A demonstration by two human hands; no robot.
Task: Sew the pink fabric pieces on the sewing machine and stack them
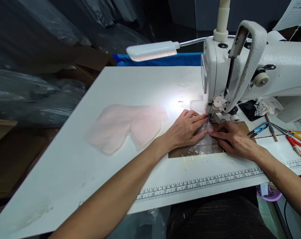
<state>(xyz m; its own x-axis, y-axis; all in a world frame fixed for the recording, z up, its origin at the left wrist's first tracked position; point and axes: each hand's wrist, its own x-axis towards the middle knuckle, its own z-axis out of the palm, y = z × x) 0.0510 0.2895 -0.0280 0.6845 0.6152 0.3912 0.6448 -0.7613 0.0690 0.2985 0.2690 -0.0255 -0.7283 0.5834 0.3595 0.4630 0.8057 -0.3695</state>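
Observation:
My left hand (189, 129) lies flat on a piece of sheer white fabric (202, 146), fingers stretched toward the presser foot (212, 119) of a white sewing machine (250, 66). Close on the other side, my right hand (231, 137) has its fingers bent and closed at the fabric's edge, just in front of the foot. A small pinkish bit (210, 130) shows between the two hands. Under the fabric is a brown plate (176, 153). The needle area is partly hidden by my fingers.
Pale pink fabric pieces (113, 124) lie on the white table (73, 166) at left. Blue thread snips (260, 128), scissors (293, 133) and a red-handled tool (296, 147) lie at right. A lamp (152, 50) shines beside the machine. A printed ruler (200, 184) runs along the front edge.

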